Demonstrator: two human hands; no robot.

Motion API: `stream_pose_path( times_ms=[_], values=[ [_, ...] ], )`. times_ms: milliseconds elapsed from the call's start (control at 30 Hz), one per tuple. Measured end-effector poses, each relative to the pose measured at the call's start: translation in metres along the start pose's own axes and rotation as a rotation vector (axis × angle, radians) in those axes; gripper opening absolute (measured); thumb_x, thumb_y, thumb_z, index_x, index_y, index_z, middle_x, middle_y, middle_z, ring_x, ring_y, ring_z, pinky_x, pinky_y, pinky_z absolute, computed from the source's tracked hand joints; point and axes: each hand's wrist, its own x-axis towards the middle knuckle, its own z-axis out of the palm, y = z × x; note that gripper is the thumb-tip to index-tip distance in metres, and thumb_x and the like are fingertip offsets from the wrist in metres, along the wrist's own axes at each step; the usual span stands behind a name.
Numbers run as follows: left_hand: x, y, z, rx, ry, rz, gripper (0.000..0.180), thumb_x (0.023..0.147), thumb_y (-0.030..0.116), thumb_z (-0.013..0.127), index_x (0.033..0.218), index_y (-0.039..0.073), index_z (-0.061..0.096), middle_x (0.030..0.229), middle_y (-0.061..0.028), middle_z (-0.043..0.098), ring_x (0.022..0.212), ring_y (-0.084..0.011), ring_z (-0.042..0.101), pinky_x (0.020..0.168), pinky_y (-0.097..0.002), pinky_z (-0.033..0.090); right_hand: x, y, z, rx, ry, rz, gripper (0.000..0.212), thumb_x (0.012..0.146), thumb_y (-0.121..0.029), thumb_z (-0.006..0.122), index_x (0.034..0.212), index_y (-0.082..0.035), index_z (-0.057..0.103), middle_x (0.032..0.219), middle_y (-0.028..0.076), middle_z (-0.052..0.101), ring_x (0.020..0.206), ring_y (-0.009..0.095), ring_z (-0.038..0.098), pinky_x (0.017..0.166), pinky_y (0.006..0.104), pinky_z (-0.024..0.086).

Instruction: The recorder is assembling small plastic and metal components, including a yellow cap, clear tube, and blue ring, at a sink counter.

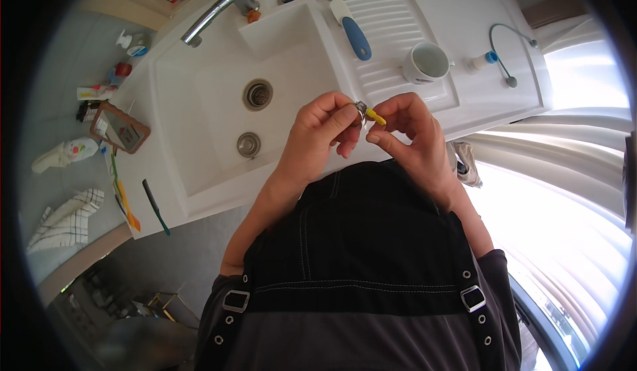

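Observation:
Over the sink's front edge, my left hand (324, 124) pinches a small silver hose clamp (361, 108) between thumb and fingers. A yellow key-like handle (375, 116) sticks out from the clamp toward the right. Around that handle curl the fingers of my right hand (413, 127), with the thumb a little below it. The clamp's band is partly hidden by my left fingers. Beneath and left of my hands lies the white sink basin (199, 165).
A chrome faucet (222, 6) reaches over the basin with its two drains. On the ribbed drainboard are a blue-and-white brush-like tool (357, 38) and a white mug (418, 76). A blue-capped piece (484, 60) and thin hose (492, 39) lie right; a comb (155, 205) and framed mirror (136, 139) left.

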Motion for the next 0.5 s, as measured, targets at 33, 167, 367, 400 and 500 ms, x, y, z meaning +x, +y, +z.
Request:
stream_pose_path(
  times_ms=[33, 167, 367, 400, 500],
  values=[
    [0.0002, 0.0005, -0.0016, -0.054, -0.012, 0.0, 0.011, 0.096, 0.013, 0.054, 0.093, 0.003, 0.057, 0.072, -0.004, 0.058, 0.056, -0.0105, 0.051, 0.05, -0.0225, 0.041, -0.0009, 0.0, 0.0021, 0.242, -0.009, 0.178, 0.015, 0.084, -0.005, 0.07, 0.091, 0.001, 0.058, 0.084, 0.005, 0.065, 0.077, 0.012, 0.064, 0.069, 0.0273, 0.051],
    [-0.0019, -0.0014, -0.0032, -0.137, -0.025, -0.004, 0.011, 0.095, 0.013, 0.056, 0.099, 0.004, 0.058, 0.074, -0.0048, 0.059, 0.056, -0.0114, 0.052, 0.05, -0.0225, 0.042, -0.0021, 0.0032, 0.0043, 0.222, -0.094, 0.25, 0.015, 0.088, -0.01, 0.067, 0.095, 0.001, 0.059, 0.084, 0.004, 0.065, 0.074, 0.01, 0.061, 0.069, 0.0253, 0.05],
    [-0.0037, 0.0006, 0.0031, -0.108, -0.038, 0.033, 0.015, 0.094, 0.014, 0.057, 0.104, 0.004, 0.059, 0.08, -0.0054, 0.061, 0.059, -0.0121, 0.055, 0.052, -0.0229, 0.044, -0.0035, 0.0075, 0.0059, 0.438, -0.169, 0.335, 0.015, 0.093, -0.014, 0.06, 0.098, 0.001, 0.059, 0.082, 0.002, 0.061, 0.073, 0.007, 0.055, 0.068, 0.0221, 0.046],
    [-0.0039, 0.0001, 0.002, -0.107, -0.037, 0.034, 0.015, 0.094, 0.014, 0.057, 0.104, 0.004, 0.059, 0.08, -0.0054, 0.061, 0.059, -0.0121, 0.055, 0.052, -0.0229, 0.044, -0.0037, 0.008, 0.0054, 0.441, -0.177, 0.321, 0.013, 0.093, -0.012, 0.059, 0.098, 0.0, 0.059, 0.083, 0.002, 0.06, 0.074, 0.007, 0.055, 0.068, 0.0222, 0.046],
    [-0.0038, 0.0008, 0.0012, -0.136, -0.036, 0.012, 0.016, 0.094, 0.016, 0.059, 0.105, 0.004, 0.059, 0.082, -0.0057, 0.062, 0.061, -0.012, 0.056, 0.054, -0.0234, 0.044, -0.0024, 0.0054, -0.0014, 0.43, -0.231, 0.301, 0.011, 0.093, -0.01, 0.057, 0.097, 0.0, 0.059, 0.084, 0.002, 0.06, 0.075, 0.007, 0.055, 0.069, 0.0221, 0.046]
  ],
)
